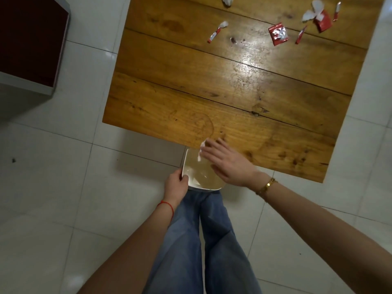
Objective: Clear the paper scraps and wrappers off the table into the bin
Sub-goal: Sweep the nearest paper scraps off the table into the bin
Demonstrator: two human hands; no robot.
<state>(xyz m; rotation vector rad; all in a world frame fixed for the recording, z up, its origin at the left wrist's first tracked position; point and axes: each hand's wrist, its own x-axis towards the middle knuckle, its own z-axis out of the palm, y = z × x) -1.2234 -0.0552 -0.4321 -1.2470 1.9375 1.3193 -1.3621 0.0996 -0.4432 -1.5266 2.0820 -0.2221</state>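
Observation:
My left hand (pixel 176 181) grips the rim of a white bin (pixel 192 164) held just below the near edge of the wooden table (pixel 212 88). My right hand (pixel 228 162) lies flat with fingers spread at that edge, over the bin's opening. A small white paper scrap (pixel 201 150) sits at its fingertips, right at the edge above the bin. Far across the table lie red-and-white wrappers: a crumpled red foil one (pixel 278 34), a torn strip (pixel 216 31), a thin strip (pixel 300 35), a larger red and white piece (pixel 318 15) and another strip (pixel 336 11).
A white crumpled scrap (pixel 227 0) lies at the table's far edge. A dark red cabinet (pixel 29 39) stands on the white tiled floor at the left. My legs in blue jeans (pixel 201 240) are below the bin.

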